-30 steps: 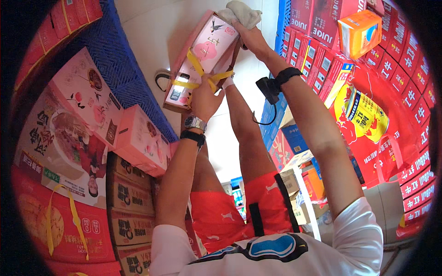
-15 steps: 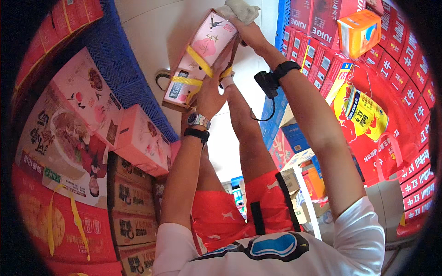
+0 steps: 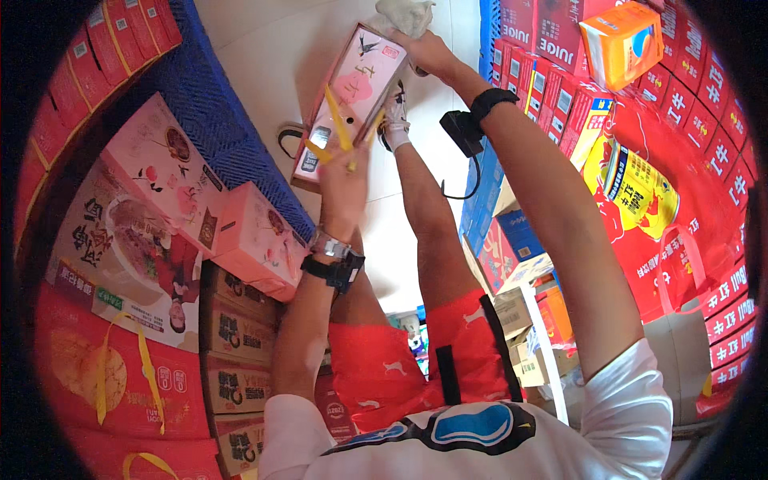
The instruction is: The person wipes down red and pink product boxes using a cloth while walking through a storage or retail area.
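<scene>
A pink gift box [image 3: 356, 80] with a dark bird and blossom print is held tilted over the pale floor, above my feet. My left hand [image 3: 346, 188], slightly smeared by motion, is closed at the near end of the box on its yellow ribbon handle [image 3: 339, 116], which stands up in a loop. At the far right corner, my right hand [image 3: 424, 53] is closed on a greyish-white cloth [image 3: 405, 16] and rests against the box edge. The fingertips of that hand are partly hidden.
Blue plastic pallets [image 3: 232, 136] line the left, with pink cartons [image 3: 258, 240] and brown cartons [image 3: 240, 336] beside them. On the right rise red drink cartons [image 3: 704, 104], an orange pack [image 3: 622, 44] on top. A red bag [image 3: 640, 272] bears a yellow can print.
My left hand has drawn back toward me from the box, pulling the yellow ribbon up into a loop. My right hand and the cloth have shifted slightly left.
</scene>
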